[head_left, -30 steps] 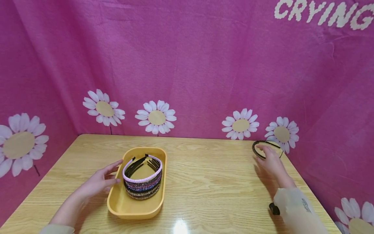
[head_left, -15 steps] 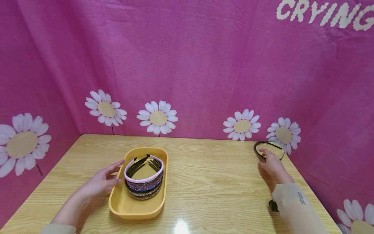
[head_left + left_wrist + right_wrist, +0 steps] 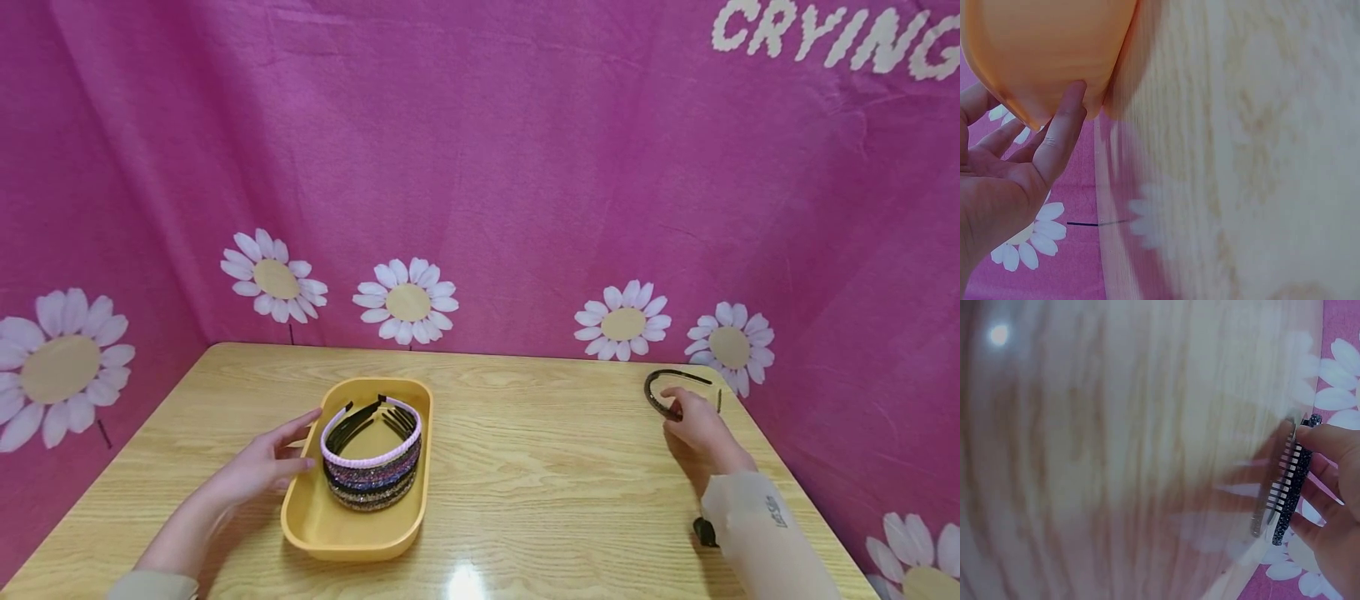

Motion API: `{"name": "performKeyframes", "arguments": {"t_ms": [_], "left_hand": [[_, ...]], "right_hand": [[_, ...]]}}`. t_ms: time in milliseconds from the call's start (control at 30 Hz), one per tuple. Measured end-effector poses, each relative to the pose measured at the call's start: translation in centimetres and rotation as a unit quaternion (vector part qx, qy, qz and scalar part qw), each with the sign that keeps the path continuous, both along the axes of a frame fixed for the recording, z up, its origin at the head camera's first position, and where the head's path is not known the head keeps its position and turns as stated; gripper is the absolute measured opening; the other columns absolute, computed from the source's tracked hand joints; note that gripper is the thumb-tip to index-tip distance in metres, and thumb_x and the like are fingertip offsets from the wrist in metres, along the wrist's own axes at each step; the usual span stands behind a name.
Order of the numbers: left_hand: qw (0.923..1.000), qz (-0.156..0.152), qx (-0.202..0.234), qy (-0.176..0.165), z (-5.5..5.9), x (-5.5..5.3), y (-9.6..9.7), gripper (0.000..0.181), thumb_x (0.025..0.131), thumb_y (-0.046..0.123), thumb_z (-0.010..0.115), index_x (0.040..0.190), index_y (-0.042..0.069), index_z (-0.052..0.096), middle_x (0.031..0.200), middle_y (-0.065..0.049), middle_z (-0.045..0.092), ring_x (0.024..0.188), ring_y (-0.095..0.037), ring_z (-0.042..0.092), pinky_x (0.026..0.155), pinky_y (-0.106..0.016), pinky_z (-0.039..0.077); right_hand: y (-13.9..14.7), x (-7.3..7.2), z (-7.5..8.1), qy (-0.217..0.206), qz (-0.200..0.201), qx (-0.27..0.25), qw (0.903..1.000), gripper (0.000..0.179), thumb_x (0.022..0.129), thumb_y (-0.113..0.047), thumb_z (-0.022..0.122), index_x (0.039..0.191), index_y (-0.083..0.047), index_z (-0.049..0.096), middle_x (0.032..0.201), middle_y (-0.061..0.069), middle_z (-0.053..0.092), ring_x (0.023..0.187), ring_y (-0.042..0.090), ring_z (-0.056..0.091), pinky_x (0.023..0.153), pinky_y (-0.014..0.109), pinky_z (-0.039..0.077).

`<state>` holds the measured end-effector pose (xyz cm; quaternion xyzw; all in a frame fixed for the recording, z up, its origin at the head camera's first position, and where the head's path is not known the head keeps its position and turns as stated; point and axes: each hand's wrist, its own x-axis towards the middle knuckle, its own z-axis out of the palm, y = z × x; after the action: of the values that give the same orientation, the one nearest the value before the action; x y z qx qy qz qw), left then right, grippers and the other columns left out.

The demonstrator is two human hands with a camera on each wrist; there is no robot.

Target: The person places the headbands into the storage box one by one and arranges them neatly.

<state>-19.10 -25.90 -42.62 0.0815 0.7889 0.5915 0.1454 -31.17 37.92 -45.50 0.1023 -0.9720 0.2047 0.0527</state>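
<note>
A yellow plastic tray [image 3: 352, 546] stands on the table's left side. Inside it sits a stack of headbands [image 3: 371, 483], glittery ones below and a pale pink braided headband [image 3: 367, 461] on top. My left hand [image 3: 258, 462] touches the tray's left wall with extended thumb and fingers, also seen against the orange-looking wall in the left wrist view. At the far right corner, my right hand [image 3: 697, 425] pinches a dark headband [image 3: 654, 402] by its band. The right wrist view shows this headband [image 3: 1297, 487] as glittery black with comb teeth along its inner side.
The wood-grain table [image 3: 540, 467] has a glossy surface with a light reflection near its front. A pink curtain [image 3: 510, 167] with white daisies surrounds its back and sides.
The dark headband has shifted slightly left and down in my right hand's grip, its ends turning a little. My left hand stays at the tray; the head view has panned slightly.
</note>
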Motion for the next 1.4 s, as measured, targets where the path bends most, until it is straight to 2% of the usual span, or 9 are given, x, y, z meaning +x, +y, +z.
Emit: {"name": "performKeyframes", "arguments": {"t_ms": [200,333,567,733,867,1133,1400], "left_hand": [[0.9999,-0.005,0.009,0.002,0.2,0.2,0.1,0.077,0.090,0.009,0.061,0.151,0.006,0.015,0.142,-0.040,0.026,0.120,-0.045,0.047,0.079,-0.043,0.055],[1.0000,-0.002,0.000,0.002,0.3,0.2,0.2,0.077,0.090,0.010,0.061,0.151,0.006,0.015,0.142,-0.040,0.026,0.121,-0.046,0.046,0.080,-0.042,0.055],[0.9999,0.001,-0.009,-0.005,0.2,0.1,0.1,0.077,0.089,0.013,0.063,0.151,0.009,0.017,0.144,-0.038,0.025,0.124,-0.047,0.043,0.081,-0.042,0.055],[0.9999,0.000,-0.015,0.000,0.2,0.1,0.1,0.077,0.089,0.013,0.063,0.151,0.008,0.017,0.143,-0.039,0.026,0.123,-0.046,0.044,0.079,-0.041,0.055],[0.9999,0.003,-0.017,-0.001,0.4,0.2,0.1,0.077,0.089,0.013,0.063,0.151,0.009,0.017,0.143,-0.039,0.026,0.122,-0.045,0.045,0.078,-0.040,0.056],[0.9999,-0.002,-0.015,0.000,0.5,0.3,0.2,0.077,0.090,0.013,0.062,0.152,0.008,0.016,0.143,-0.039,0.027,0.122,-0.045,0.045,0.078,-0.040,0.056],[0.9997,0.012,-0.022,-0.003,0.5,0.2,0.2,0.077,0.089,0.013,0.064,0.151,0.010,0.019,0.143,-0.038,0.027,0.123,-0.045,0.044,0.078,-0.040,0.056]], "right_hand": [[-0.3,0.2,0.0,0.001,0.016,0.002,0.9999,0.040,0.074,0.007,0.059,0.113,0.007,0.055,0.077,0.009,0.057,0.071,0.022,0.050,0.064,0.036,0.045],[-0.5,0.4,0.2,0.003,0.032,0.018,0.9993,0.038,0.072,0.009,0.059,0.109,0.005,0.058,0.076,0.009,0.058,0.070,0.021,0.052,0.063,0.037,0.047],[-0.9,1.1,1.2,-0.018,0.045,0.047,0.9977,0.034,0.073,0.006,0.065,0.107,0.004,0.060,0.078,0.008,0.059,0.070,0.020,0.053,0.065,0.038,0.048],[-1.2,1.5,2.0,0.015,0.070,0.062,0.9955,0.025,0.076,-0.002,0.071,0.100,0.000,0.064,0.073,0.003,0.057,0.067,0.015,0.051,0.060,0.033,0.044],[-1.6,1.9,3.0,0.031,0.072,0.065,0.9948,0.019,0.077,-0.007,0.074,0.094,-0.004,0.066,0.072,0.002,0.057,0.067,0.016,0.051,0.061,0.034,0.044],[-2.1,2.4,4.8,0.068,0.088,0.087,0.9900,0.025,0.070,0.007,0.071,0.091,-0.005,0.064,0.075,0.003,0.056,0.069,0.019,0.053,0.062,0.038,0.046],[-2.8,3.0,6.5,0.107,0.110,0.095,0.9835,0.026,0.065,0.004,0.070,0.088,-0.005,0.063,0.073,0.002,0.053,0.065,0.016,0.048,0.056,0.032,0.042]]}}
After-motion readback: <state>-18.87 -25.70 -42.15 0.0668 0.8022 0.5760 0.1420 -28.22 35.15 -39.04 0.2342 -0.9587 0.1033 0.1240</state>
